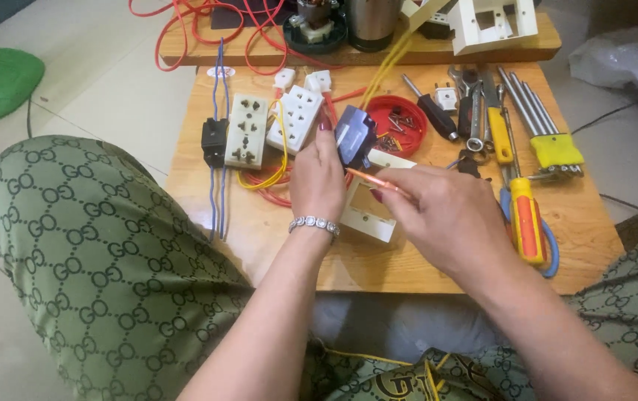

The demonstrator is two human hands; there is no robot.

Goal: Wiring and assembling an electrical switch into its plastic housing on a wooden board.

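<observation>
- The left hand (317, 178) is closed around a small dark blue switch block (354, 135), fingers wrapped on its sides, holding it up just above the white plastic box (370, 209).
- The right hand (438, 215) pinches a thin orange wire (375, 181) between fingertips, its free end pointing toward the block.
- The block looks light, hard and a little slick (best gripped by its flat sides); the wire looks springy, easiest held close to its tip.
- The white box lies on a low wooden bench (274, 245).
- Left of the box sit white socket plates (248, 131) with yellow, red and blue wires.
- Right of the box lie an orange-handled screwdriver (527, 223) and other tools; a red lid of screws (400, 122) sits behind it.
- Pale tiled floor surrounds the bench; the person's knees in green patterned fabric flank it.
</observation>
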